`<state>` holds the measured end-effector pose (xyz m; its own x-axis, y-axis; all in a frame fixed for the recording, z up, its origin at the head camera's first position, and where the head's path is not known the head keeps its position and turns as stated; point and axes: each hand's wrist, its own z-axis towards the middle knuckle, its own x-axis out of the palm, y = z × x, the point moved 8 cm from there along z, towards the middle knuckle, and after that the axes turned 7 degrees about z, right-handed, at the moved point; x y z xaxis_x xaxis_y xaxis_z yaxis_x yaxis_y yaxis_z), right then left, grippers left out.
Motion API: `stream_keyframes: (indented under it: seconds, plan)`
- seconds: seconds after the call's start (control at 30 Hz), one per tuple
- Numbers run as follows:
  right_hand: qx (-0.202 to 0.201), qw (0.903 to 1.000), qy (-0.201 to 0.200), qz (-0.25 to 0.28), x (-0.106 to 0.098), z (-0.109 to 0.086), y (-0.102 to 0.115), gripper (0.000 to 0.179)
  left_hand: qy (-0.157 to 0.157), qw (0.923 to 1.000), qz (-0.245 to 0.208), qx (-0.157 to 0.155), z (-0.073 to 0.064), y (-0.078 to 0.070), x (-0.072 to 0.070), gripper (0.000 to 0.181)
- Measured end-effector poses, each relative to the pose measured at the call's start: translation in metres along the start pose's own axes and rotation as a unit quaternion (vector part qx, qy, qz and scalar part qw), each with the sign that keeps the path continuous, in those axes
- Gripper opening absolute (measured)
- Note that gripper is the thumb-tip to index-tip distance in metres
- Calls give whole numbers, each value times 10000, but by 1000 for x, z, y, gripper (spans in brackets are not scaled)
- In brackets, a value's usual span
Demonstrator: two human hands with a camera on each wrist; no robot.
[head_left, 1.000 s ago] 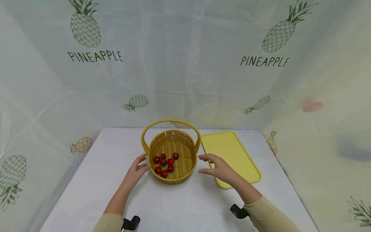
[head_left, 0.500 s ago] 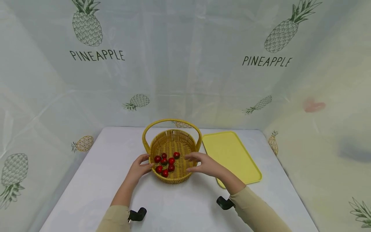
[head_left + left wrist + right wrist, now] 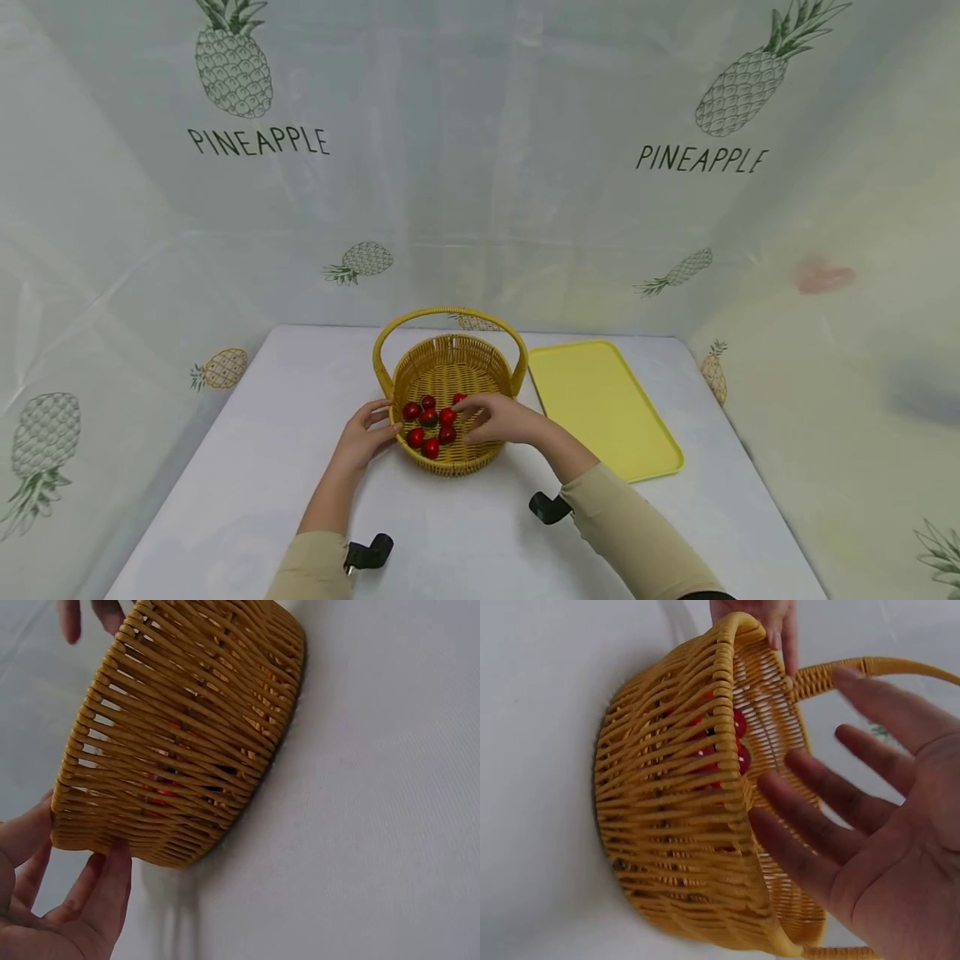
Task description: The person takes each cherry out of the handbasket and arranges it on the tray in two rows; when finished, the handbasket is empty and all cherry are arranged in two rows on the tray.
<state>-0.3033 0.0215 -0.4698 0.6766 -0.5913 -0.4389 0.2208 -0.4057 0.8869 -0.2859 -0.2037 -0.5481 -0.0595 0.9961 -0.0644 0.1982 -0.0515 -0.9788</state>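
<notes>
The basket (image 3: pixel 450 468) is golden yellow with a woven wicker pattern, its handle (image 3: pixel 450 311) ribbed in the same yellow. The cherries (image 3: pixel 428 417) run from bright to deep, dark red; the right wrist view may show a touch of green among them, but it is blurred. The tray (image 3: pixel 603 400) is plain pale yellow, the table (image 3: pixel 442 542) white with a faint lilac cast. The backdrop (image 3: pixel 465 192) is pale grey, printed with 2 large green line-drawn pineapples (image 3: pixel 234 73) above black lettering (image 3: pixel 258 142), smaller green or orange-brown pineapples (image 3: pixel 225 368) and a soft red smudge (image 3: pixel 823 275). The sleeves (image 3: pixel 637 533) are plain beige, the wrist mounts (image 3: pixel 371 552) black.
</notes>
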Motion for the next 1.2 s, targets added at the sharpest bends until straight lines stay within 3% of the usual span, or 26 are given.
stream_keyframes:
  seconds: [0.53, 1.2]
  plan:
    - [481, 9974, -501, -173, -8, 41, -22, 50, -104, 9991, -336, -221, -3, -5, 2, 53]
    - [1271, 9882, -857, -38, -18, 66, -59, 46, -148, 9986, -475, -181, -3, -2, 0, 54]
